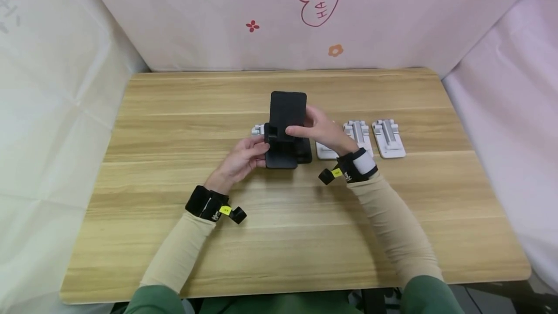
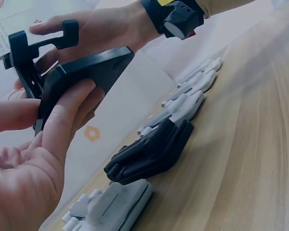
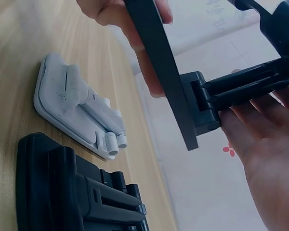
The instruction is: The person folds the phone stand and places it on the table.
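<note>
A black folding phone stand (image 1: 287, 108) is held up over the middle of the table, partly unfolded. My left hand (image 1: 239, 163) grips its flat base plate (image 3: 161, 72) from the left, thumb on one face and fingers on the other. At the stand's upper part, my right hand (image 1: 324, 132) has its thumb across the front and its fingers behind. In the right wrist view, the hinged arm (image 3: 250, 84) stands out from the base, beside the right fingers. Below the held stand lies a second black phone stand (image 2: 149, 149), folded flat.
Folded white phone stands lie in a row with the black one: one at the left (image 1: 257, 130), partly hidden, and others to the right, including a middle one (image 1: 358, 134) and an end one (image 1: 389, 138). The wooden table (image 1: 174, 110) meets a pale cloth backdrop (image 1: 196, 23).
</note>
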